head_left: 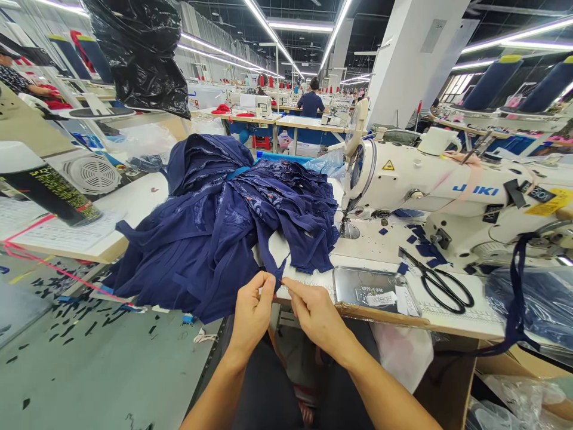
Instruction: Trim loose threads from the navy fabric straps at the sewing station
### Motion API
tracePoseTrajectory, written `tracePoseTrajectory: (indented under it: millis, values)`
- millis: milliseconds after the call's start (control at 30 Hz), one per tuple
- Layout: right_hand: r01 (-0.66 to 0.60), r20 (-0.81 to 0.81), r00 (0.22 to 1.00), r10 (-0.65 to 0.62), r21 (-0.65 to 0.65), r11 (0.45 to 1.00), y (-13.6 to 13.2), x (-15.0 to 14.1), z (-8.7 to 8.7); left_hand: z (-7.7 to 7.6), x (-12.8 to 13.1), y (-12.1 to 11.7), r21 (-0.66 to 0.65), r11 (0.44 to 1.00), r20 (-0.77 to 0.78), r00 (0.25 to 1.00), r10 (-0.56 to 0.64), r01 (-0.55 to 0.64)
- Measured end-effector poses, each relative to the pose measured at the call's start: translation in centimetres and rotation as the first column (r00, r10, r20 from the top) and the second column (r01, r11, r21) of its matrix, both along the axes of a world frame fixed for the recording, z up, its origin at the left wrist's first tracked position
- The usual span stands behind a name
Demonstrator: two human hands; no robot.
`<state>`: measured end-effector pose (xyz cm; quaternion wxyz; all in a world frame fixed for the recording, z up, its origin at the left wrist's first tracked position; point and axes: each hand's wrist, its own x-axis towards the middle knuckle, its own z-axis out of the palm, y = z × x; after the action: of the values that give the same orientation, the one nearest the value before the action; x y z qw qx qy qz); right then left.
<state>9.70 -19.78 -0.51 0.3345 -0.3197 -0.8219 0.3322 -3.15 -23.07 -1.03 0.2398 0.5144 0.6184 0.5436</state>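
Note:
A big bundle of navy garments (192, 233) with lace parts and hanging straps lies on the sewing table, gathered at the middle by a blue tie (237, 172). At the table's front edge, my left hand (254, 307) is closed, thumb and finger pinching the end of a navy fabric strap (268, 260). Close beside it, my right hand (316, 310) is closed too, its fingertips meeting the strap's end. A tiny dark bit shows between the two hands; what the right fingers pinch is too small to make out.
Right of the bundle stands a white sewing machine (403, 173). Black-handled scissors (441, 283), a metal tray (358, 286) with labels and small navy scraps (423, 245) lie near it. At left are a spray can (54, 191) and a pink ribbon (58, 269). A person (311, 103) sits further back.

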Motion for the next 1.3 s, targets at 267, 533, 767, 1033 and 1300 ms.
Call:
tracePoseTrajectory:
  millis: [267, 533, 767, 1033, 1300]
  values:
    - [0.000, -0.030, 1.000, -0.001, -0.010, 1.000, -0.05, -0.19, 0.09, -0.23, 0.38, -0.26, 0.091, 0.993, -0.107, 0.990, 0.088, -0.078]
    - [0.012, 0.087, 0.996, -0.026, 0.149, 0.989, 0.29, 0.02, -0.33, -0.19, -0.26, -0.05, 0.037, 0.999, -0.091, 0.996, 0.005, -0.002]
    - [-0.037, 0.129, 0.992, 0.006, 0.234, 0.971, 0.65, -0.19, -0.54, 0.34, -0.19, 0.34, -0.047, 0.996, 0.201, 0.977, -0.065, 0.076]
    - [-0.014, -0.065, 0.998, 0.017, 0.038, 0.999, 0.43, -0.52, -0.65, -0.34, -0.10, 0.66, 0.006, 0.997, 0.322, 0.944, -0.073, 0.075]
    - [-0.052, -0.066, 0.997, 0.047, -0.075, 0.996, 0.37, -0.31, -0.06, 0.03, 0.04, 0.34, 0.002, 1.000, 0.204, 0.979, -0.030, 0.030]
